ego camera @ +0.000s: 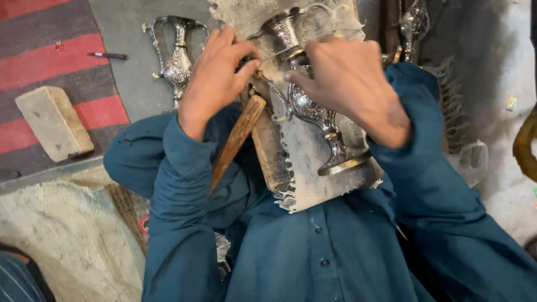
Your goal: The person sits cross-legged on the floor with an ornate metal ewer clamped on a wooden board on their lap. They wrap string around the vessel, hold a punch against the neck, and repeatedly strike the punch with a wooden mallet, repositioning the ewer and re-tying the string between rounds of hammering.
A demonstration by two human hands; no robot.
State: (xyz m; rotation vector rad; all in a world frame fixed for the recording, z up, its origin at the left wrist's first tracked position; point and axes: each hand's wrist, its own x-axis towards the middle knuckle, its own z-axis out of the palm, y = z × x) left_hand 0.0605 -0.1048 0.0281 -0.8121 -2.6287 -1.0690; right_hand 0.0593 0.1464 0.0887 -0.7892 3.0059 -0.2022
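Note:
An ornate silver metal vase (313, 109) with handles lies on a worn wooden board (305, 168) propped against my lap. My right hand (349, 84) presses on the vase's body, fingers curled over it. My left hand (215, 78) grips a tool with a brown wooden handle (238, 137) that slants down toward my chest; its tip is hidden at the vase's neck under my fingers. Both arms wear teal sleeves.
A second silver vase (176, 59) lies on the grey floor at the back. A pale brick-like block (53, 123) rests on a red and grey striped rug (50, 61), with a dark pen (107, 55) nearby. Another silver piece (413, 25) sits at upper right.

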